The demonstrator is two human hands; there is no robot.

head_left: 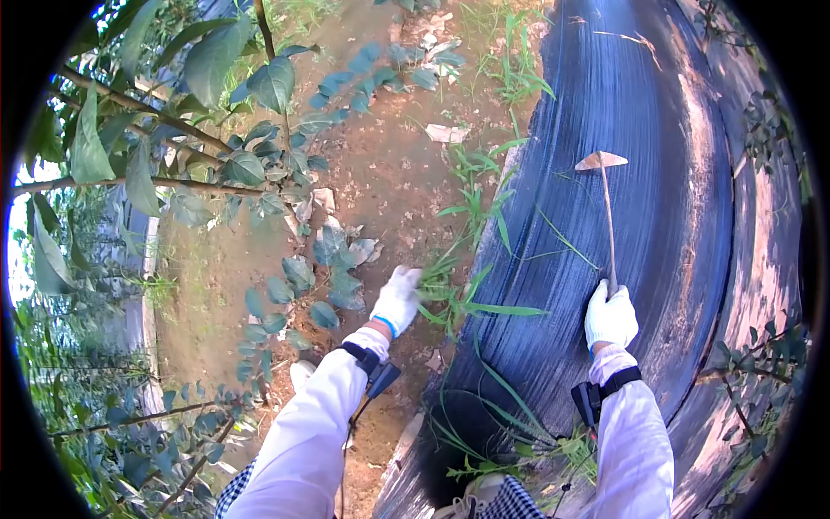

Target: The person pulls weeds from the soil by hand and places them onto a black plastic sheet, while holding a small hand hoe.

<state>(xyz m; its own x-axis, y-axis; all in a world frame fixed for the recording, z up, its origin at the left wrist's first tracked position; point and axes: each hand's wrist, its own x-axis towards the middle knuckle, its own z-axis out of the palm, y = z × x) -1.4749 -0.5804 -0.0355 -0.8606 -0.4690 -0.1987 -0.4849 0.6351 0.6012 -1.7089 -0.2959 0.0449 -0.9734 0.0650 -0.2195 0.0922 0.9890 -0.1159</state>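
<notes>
My right hand (pixel 611 317), in a white glove, is closed around the handle of a small hand hoe (pixel 609 221). The hoe's triangular blade (pixel 601 161) points away from me, above the black plastic sheet (pixel 571 233). My left hand (pixel 398 300), also gloved in white and slightly blurred, is closed at the edge of a tuft of green grass (pixel 443 290). Its fingertips meet the blades, and the exact grip is partly hidden. The grass grows along the border between bare soil (pixel 380 199) and the sheet.
Leafy branches (pixel 251 169) reach in from the left, close to my left arm. More grass (pixel 519 60) lines the sheet's edge farther off. A shoe (pixel 474 497) and weeds (pixel 575 454) show at the bottom. Twigs with leaves (pixel 752 376) stick out at the right.
</notes>
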